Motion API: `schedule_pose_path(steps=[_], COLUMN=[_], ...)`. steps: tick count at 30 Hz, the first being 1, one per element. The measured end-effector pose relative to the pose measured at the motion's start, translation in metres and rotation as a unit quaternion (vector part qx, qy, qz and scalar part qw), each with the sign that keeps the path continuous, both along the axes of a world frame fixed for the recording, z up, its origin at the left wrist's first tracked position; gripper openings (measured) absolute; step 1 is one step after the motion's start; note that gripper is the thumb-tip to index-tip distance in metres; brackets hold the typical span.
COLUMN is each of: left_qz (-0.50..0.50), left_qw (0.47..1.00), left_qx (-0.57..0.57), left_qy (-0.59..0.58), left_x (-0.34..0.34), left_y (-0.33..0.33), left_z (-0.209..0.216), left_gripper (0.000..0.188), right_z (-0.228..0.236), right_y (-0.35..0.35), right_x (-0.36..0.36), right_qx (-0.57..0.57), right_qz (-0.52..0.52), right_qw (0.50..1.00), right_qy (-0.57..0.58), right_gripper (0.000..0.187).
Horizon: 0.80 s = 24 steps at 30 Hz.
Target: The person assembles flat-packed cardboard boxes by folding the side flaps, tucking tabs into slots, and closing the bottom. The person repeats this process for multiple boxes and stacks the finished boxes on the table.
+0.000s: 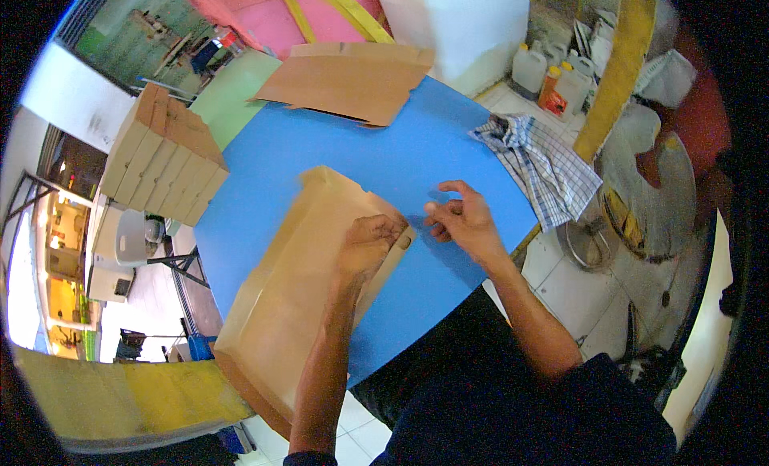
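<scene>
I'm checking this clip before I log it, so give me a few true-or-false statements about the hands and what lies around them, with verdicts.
1. The left hand touches the long tan cardboard near its right edge. True.
2. The right hand is gripping that same cardboard. False: it is apart from it, over the blue table.
3. A checkered cloth lies at the table's right edge. True.
4. The stacked cardboard boxes are at the table's right side. False: they are at its left side.
5. Flat brown cardboard lies at the far end of the table. True.
</scene>
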State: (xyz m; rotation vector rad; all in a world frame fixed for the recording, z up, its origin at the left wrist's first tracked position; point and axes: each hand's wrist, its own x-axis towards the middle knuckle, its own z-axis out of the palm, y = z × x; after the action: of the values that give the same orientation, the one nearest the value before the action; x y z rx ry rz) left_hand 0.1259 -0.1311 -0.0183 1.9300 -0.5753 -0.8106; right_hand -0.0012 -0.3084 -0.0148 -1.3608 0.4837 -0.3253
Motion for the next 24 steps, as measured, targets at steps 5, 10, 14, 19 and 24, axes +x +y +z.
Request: schedule_pose_path(steps=[5,10,14,19,24], left_qz=[-0.082,-0.241,-0.338,-0.327,-0.069], left_qw=[0.937,0.928,0.907,0.916,0.896], left_qx=[0.069,0.041,0.090,0.184,0.083], left_qy=[-0.333,-0.283,-0.235,-0.145,-0.431], left_x=[-0.032,-0.108,-0.126,-0.112,-0.146], left_y=[0.009,0.009,0.028,0.085,0.077], left_z=[0.012,0.032,0.057,0.075,0.044], left_gripper=[0.025,0.031,0.028,0.033,0.048], right_z=[0.023,0.029,0.030,0.032,0.027], right_y=[-0.018,-0.010,-0.017,-0.004,0.050], right_x=[0.003,0.029,0.030,0.004,-0.016], right_qx=[-0.152,-0.555,-0.748,-0.581,-0.458], right_qz=[-0.003,0.028,0.049,0.170,0.309], right_qw=[0.987,0.811,0.648,0.793,0.826], right_qy=[0.043,-0.182,-0.134,0.065,0.114], right_gripper=[0.044,0.051,0.045,0.027,0.035])
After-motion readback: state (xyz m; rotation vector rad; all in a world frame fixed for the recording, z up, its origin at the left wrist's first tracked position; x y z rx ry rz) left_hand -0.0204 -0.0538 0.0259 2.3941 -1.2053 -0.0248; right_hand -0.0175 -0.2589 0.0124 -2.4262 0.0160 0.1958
